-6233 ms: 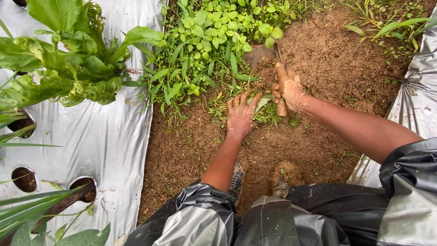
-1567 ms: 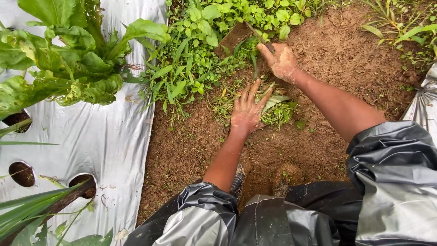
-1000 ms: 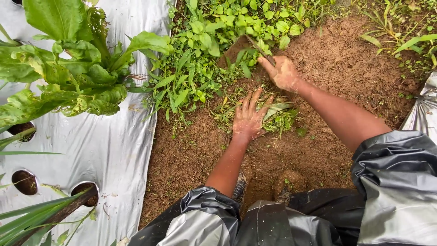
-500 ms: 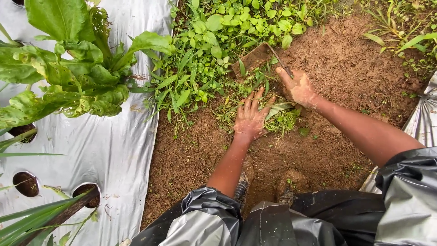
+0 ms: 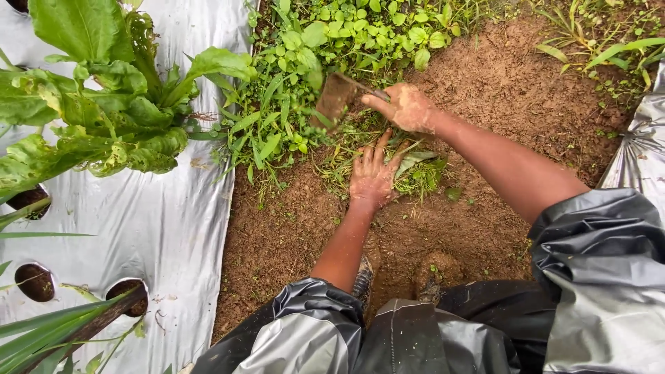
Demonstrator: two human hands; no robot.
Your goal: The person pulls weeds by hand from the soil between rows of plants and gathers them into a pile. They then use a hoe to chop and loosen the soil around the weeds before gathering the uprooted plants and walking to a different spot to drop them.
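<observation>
Gripping the mud-caked flat-bladed hand hoe (image 5: 337, 95) by its thin neck, the right hand (image 5: 409, 109) is closed round it at the weed patch's edge. The left hand (image 5: 372, 178) presses flat, fingers spread, on limp cut green weeds (image 5: 419, 174); they look light, soft, best gathered in bunches.

A silver plastic sheet (image 5: 152, 221) with round planting holes (image 5: 32, 281) is seen at the left. A large leafy plant (image 5: 104, 104) is found at upper left.
</observation>
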